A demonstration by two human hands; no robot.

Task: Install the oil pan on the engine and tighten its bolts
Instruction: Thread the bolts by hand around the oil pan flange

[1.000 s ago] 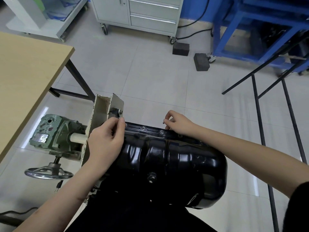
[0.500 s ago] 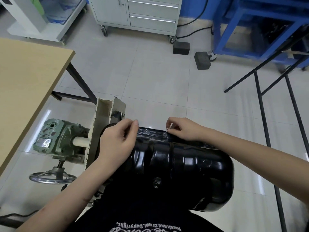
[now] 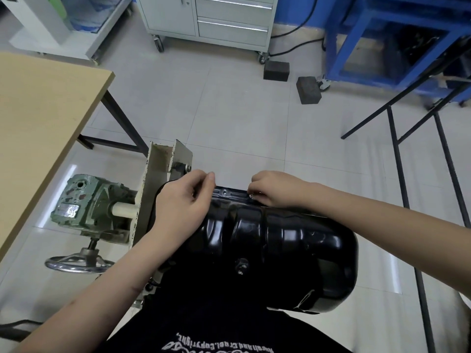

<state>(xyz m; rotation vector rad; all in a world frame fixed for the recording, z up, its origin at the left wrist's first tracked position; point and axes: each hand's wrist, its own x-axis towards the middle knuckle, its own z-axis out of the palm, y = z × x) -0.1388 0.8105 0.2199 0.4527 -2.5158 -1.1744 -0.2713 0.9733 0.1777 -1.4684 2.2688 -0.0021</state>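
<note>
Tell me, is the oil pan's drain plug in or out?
In: a plug sits in the oil pan wall. How tight, cannot tell.

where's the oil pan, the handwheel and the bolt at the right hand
oil pan [image 3: 280, 240], head view, glossy black side wall
handwheel [image 3: 79, 263], head view, metal rim
bolt [image 3: 251, 195], head view, shiny head at the right hand's [image 3: 274, 187] fingertips
</note>
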